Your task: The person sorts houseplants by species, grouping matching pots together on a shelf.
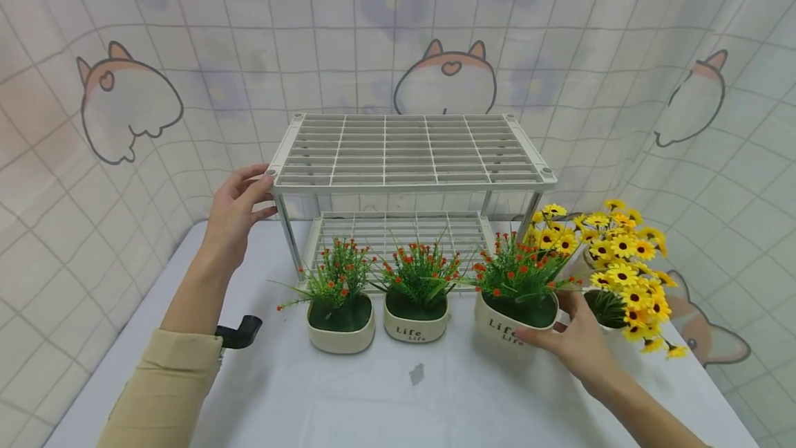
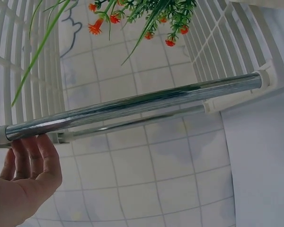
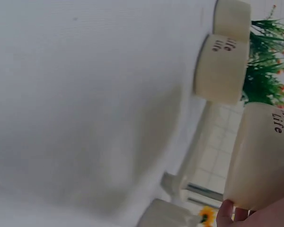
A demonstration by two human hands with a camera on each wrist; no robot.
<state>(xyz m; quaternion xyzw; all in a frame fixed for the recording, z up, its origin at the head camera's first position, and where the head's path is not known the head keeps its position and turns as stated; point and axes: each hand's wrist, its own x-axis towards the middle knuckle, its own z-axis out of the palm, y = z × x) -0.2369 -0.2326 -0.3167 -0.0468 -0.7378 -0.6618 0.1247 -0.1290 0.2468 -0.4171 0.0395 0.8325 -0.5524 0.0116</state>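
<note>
My left hand [image 1: 233, 202] holds the front left corner of a white two-tier shelf rack [image 1: 385, 187]; in the left wrist view, its fingertips [image 2: 45, 149] meet the top end of the chrome post [image 2: 132, 106]. My right hand [image 1: 575, 337] grips a cream "Life" flowerpot [image 1: 506, 323] with orange-flowered greenery, thumb on the front and fingers round the right side. This pot is raised off the table, as the right wrist view shows. Two similar pots, one at the left [image 1: 342, 341] and one in the middle [image 1: 415, 327], stand before the rack.
Yellow daisy-like flowers [image 1: 622, 247] in pots stand right of the rack, close to my right hand. A black curved piece [image 1: 242, 332] sticks out by my left sleeve. A grey patch [image 1: 417, 373] marks the white tabletop [image 1: 348, 406]. A checked curtain [image 1: 348, 33] hangs behind.
</note>
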